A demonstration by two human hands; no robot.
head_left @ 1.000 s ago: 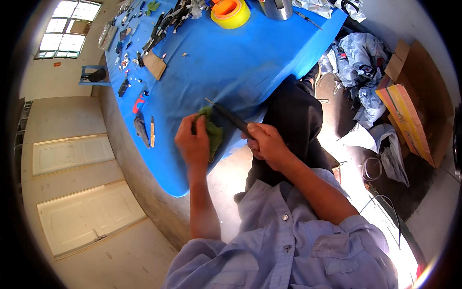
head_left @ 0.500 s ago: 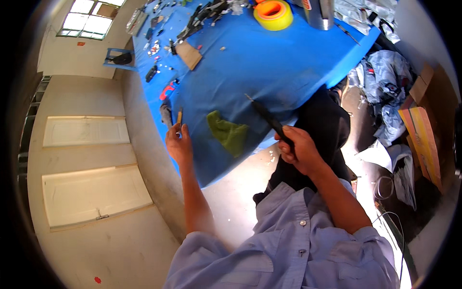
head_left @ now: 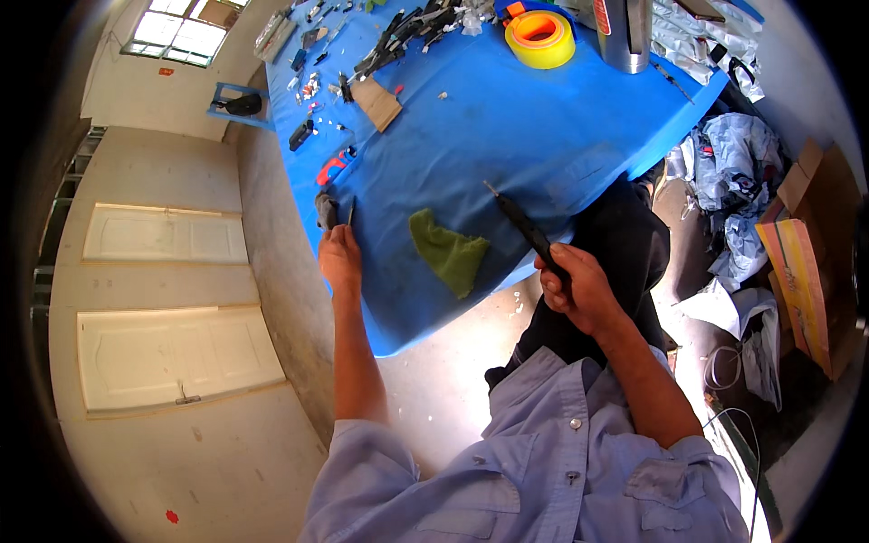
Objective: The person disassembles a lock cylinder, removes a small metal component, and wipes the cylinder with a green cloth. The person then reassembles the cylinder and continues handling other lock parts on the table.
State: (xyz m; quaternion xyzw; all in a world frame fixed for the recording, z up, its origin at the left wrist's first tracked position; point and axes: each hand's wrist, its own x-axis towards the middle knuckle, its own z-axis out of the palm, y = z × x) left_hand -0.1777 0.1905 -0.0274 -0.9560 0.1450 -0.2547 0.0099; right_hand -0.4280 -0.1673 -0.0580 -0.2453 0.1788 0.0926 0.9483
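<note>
My right hand (head_left: pixel 579 288) is wrapped round a black pen-shaped tool (head_left: pixel 525 224) with a thin metal tip, which points up and left over the blue-covered table (head_left: pixel 471 136). At the table's left edge, my left hand (head_left: pixel 340 261) has its fingers together on the lower end of a thin slim tool (head_left: pixel 351 210). Just left of that tool lies a dark grey bundle (head_left: pixel 326 211), close to my fingertips. A crumpled green cloth (head_left: pixel 448 252) rests on the table between my two hands.
Beyond my left hand lie a red-handled tool (head_left: pixel 335 166), a black piece (head_left: pixel 300 134), a brown cardboard piece (head_left: pixel 377 105) and several small parts. Yellow tape (head_left: pixel 543 60) and a metal flask (head_left: pixel 625 36) stand at the far side. A cardboard box (head_left: pixel 801 271) is on the right.
The view has shifted, so the table appears lower and further right. My left hand's fingers have drawn together and turned, and the slim tool now looks darker. My right hand keeps its grip.
</note>
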